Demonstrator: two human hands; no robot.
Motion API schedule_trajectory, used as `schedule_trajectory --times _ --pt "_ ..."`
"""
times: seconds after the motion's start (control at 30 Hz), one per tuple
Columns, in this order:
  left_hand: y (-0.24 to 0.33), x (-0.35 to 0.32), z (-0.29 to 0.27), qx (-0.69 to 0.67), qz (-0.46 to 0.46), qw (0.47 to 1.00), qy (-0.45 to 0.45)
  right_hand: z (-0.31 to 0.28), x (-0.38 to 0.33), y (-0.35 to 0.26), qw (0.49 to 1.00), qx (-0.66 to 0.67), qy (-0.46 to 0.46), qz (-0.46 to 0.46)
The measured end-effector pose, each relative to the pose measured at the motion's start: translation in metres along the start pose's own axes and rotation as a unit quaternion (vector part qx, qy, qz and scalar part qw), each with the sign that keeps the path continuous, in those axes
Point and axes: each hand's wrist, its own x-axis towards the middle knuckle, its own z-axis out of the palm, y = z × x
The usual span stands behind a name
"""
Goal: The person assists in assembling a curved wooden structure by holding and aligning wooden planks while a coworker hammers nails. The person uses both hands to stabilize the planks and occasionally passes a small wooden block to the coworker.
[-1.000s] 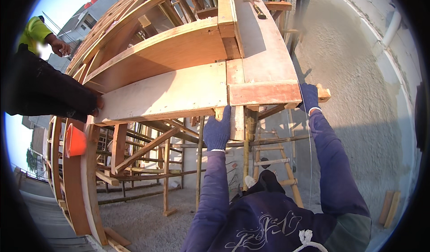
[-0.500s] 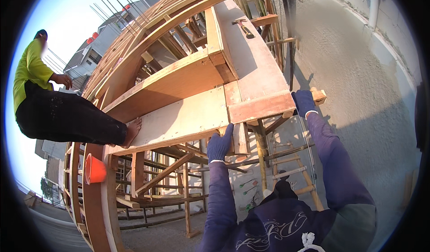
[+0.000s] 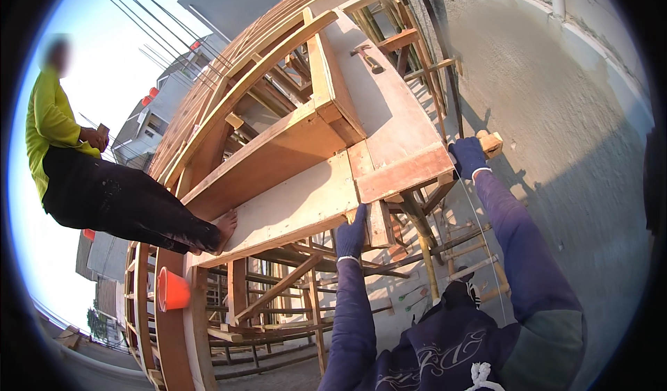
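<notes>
My left hand [image 3: 351, 237], in a dark blue knit glove, closes on the front edge of a plywood formwork board [image 3: 299, 207]. Its fingertips reach up beside a short timber [image 3: 379, 225]. At the right corner, my gloved right hand [image 3: 469, 156] grips the end of a timber beam [image 3: 490, 145]; its fingers are partly hidden. Between both hands a reddish board strip [image 3: 405, 173] runs along the platform's edge. A thin pale string [image 3: 479, 217] hangs down from beside my right hand. Farther up, a claw hammer [image 3: 367, 58] lies on the plywood.
A barefoot person [image 3: 104, 175] in a yellow-green top stands on the formwork at left. An orange bucket [image 3: 173, 290] sits beside an upright board. Bamboo poles [image 3: 425, 269] and timber props stand below. A rough grey concrete surface [image 3: 542, 113] spreads on the right; thin steel bars [image 3: 149, 26] rise far left.
My view has shifted, so the formwork sits differently in the picture. Both hands stay at the timber edges. The other person has straightened and brought their hands together before them.
</notes>
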Motion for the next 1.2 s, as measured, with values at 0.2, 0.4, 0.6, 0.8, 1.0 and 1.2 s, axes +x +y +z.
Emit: schedule_trajectory --times 0.2,0.4,0.6,0.8,1.0,1.2 --pt "0.029 -0.02 -0.009 0.004 0.003 1.0 0.003 0.006 -0.001 0.005 1.0 0.014 0.016 -0.002" --pt "0.042 -0.023 -0.015 -0.087 -0.094 0.992 0.019 0.001 -0.006 0.0 0.996 0.014 0.086 -0.038" --pt "0.044 -0.024 -0.016 -0.125 -0.059 0.99 -0.001 -0.003 -0.006 0.0 0.997 0.019 0.073 -0.033" --pt "0.032 -0.012 -0.007 -0.126 -0.063 0.99 -0.003 -0.008 -0.002 0.0 1.0 -0.008 -0.008 0.008" --pt "0.044 -0.021 -0.012 -0.165 -0.075 0.983 -0.01 -0.009 -0.005 -0.003 0.999 0.035 -0.002 0.006" --pt "0.035 -0.016 -0.011 -0.144 -0.072 0.987 -0.009 -0.013 -0.006 -0.004 0.999 0.044 -0.001 0.015"
